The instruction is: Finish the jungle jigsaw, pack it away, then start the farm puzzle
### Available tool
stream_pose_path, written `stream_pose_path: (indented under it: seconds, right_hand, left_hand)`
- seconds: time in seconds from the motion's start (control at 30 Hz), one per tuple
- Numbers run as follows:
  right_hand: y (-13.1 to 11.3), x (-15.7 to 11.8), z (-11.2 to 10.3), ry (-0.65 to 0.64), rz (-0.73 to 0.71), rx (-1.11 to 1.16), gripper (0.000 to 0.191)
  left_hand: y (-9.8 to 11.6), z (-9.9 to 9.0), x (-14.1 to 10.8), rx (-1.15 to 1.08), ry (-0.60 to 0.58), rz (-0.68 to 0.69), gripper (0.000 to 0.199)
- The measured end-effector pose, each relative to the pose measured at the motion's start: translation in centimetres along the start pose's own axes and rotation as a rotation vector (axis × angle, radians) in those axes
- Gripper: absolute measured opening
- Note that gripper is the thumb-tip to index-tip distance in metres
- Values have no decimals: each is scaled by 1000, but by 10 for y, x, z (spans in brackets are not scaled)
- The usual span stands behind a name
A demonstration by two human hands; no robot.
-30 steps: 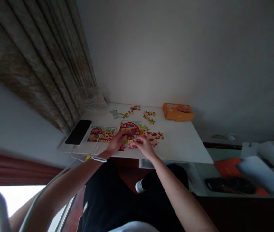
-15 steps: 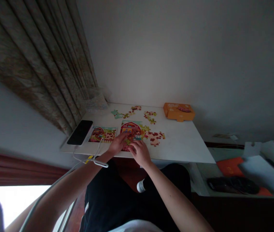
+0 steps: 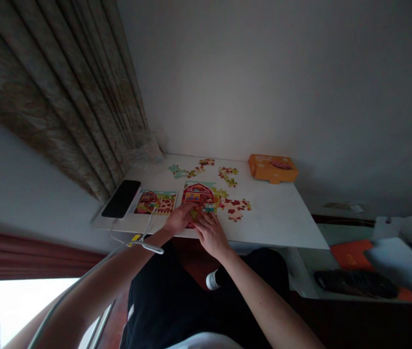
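A partly joined jigsaw (image 3: 198, 190) with a red barn lies near the front edge of a white table. My left hand (image 3: 179, 218) rests at its lower left, fingers reaching over the lower pieces. On its lower right side is my right hand (image 3: 211, 233), fingers stretched forward and spread a little over the pieces. Whether a loose piece is under the fingertips is hidden. Cow-patterned pieces (image 3: 235, 208) adjoin the jigsaw on the right. Left of it lies a printed farm picture (image 3: 156, 201). Several loose pieces (image 3: 228, 175) are scattered behind.
A black phone (image 3: 121, 199) with a white cable (image 3: 150, 225) lies at the table's left. An orange box (image 3: 273, 168) stands at the back right. A clear plastic bag (image 3: 142, 151) is at the back left. A shelf with a dark shoe (image 3: 356, 283) is at the right.
My right hand's fingers have straightened and flattened over the lower pieces. My left hand has shifted slightly, staying at the jigsaw's lower left. The view has moved a little.
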State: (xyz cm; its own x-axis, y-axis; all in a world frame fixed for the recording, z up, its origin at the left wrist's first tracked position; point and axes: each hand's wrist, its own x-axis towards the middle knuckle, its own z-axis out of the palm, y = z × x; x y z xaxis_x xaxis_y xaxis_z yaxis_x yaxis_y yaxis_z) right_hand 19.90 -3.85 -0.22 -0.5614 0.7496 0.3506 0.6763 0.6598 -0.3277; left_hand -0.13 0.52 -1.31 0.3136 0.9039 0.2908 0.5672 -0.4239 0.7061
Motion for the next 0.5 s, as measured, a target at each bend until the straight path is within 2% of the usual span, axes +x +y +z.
stream_pose_path:
  seconds: [0.13, 0.23, 0.37, 0.5]
  right_hand:
    - [1, -1, -1, -7, -2, 64, 31]
    - [20, 3, -10, 51, 33, 116, 30]
    - [77, 12, -37, 152, 197, 56, 25]
    - [137, 10, -60, 167, 317, -58, 23]
  left_hand:
    - [4, -1, 0, 30, -20, 12, 50]
    - [10, -1, 2, 61, -25, 25, 44]
    - [16, -1, 4, 128, -35, 47, 32]
    - [12, 2, 5, 200, -69, 95, 34]
